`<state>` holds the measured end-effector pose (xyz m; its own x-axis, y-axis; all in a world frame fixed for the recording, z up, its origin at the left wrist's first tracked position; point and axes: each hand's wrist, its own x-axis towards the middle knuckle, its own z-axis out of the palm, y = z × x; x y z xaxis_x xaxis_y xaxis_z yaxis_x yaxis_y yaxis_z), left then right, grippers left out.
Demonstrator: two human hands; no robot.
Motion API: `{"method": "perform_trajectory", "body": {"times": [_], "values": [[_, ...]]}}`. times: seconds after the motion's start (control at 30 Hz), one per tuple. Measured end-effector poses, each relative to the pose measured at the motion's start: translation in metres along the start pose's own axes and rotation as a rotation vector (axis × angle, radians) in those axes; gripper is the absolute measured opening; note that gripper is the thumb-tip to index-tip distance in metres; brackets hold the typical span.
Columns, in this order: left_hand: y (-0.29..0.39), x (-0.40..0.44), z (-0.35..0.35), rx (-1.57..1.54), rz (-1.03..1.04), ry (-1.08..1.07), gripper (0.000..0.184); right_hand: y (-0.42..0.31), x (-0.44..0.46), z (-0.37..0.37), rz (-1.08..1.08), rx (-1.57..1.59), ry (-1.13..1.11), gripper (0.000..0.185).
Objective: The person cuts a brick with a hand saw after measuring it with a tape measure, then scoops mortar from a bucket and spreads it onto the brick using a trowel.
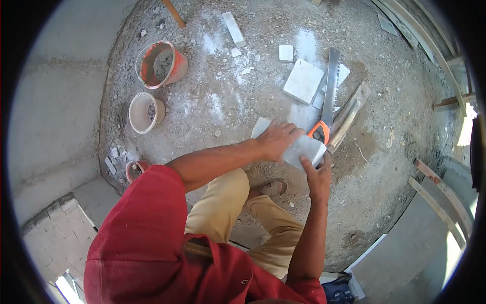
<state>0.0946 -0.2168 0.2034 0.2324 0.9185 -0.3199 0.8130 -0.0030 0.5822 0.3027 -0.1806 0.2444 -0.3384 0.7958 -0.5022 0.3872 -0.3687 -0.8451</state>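
Observation:
A small pale block (302, 150), grey-white and squared off, is held in front of my knees. My right hand (319, 175) grips its near right corner, thumb on top and the other fingers underneath. Along the block's left side lies my left hand (279, 141), fingers curled over the edge; the thumb is hidden. Just beyond the block a hand saw (331, 86) rests with its orange handle toward me and its toothed blade pointing away. Another white piece (260, 127) shows partly behind my left wrist.
Beyond the hands lie a larger white block (304, 81), a small square offcut (286, 53) and a long strip (233, 29). A wooden board with a handle (349, 117) is right of the saw. Left stand a red-stained bucket (178, 66) and a beige bucket (159, 110).

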Motion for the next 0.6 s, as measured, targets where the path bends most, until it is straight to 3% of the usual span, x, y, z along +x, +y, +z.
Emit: {"method": "perform_trajectory", "body": {"times": [0.17,0.27,0.33,0.37,0.4,0.43,0.5,0.53,0.6], "values": [[0.070,-0.102,-0.033,-0.100,-0.104,0.092,0.114,-0.072,-0.094,0.004,0.117,-0.007,0.043,0.093],[0.112,-0.180,-0.081,-0.129,-0.358,0.145,0.115,-0.102,-0.137,0.020,0.033,-0.173,0.026,0.094],[0.123,-0.240,-0.105,-0.491,-0.767,0.249,0.115,-0.147,-0.168,0.040,0.019,-0.243,0.000,0.094],[0.107,-0.267,-0.086,-0.755,-0.900,0.273,0.119,-0.177,-0.183,0.053,-0.021,-0.386,-0.028,0.096],[0.106,-0.294,-0.095,-0.897,-0.957,0.298,0.121,-0.203,-0.197,0.067,-0.066,-0.527,-0.051,0.097],[0.104,-0.321,-0.103,-1.036,-1.017,0.331,0.123,-0.222,-0.211,0.081,-0.273,-0.626,-0.063,0.098],[0.138,-0.373,-0.175,-1.706,-1.068,0.282,0.130,-0.282,-0.240,0.111,-0.423,-0.664,-0.176,0.096],[0.134,-0.390,-0.176,-1.715,-1.039,0.310,0.130,-0.308,-0.250,0.126,-0.555,-0.690,-0.276,0.095],[0.119,-0.422,-0.164,-2.146,-1.160,0.214,0.132,-0.342,-0.268,0.160,-0.633,-0.714,-0.342,0.092]]}}
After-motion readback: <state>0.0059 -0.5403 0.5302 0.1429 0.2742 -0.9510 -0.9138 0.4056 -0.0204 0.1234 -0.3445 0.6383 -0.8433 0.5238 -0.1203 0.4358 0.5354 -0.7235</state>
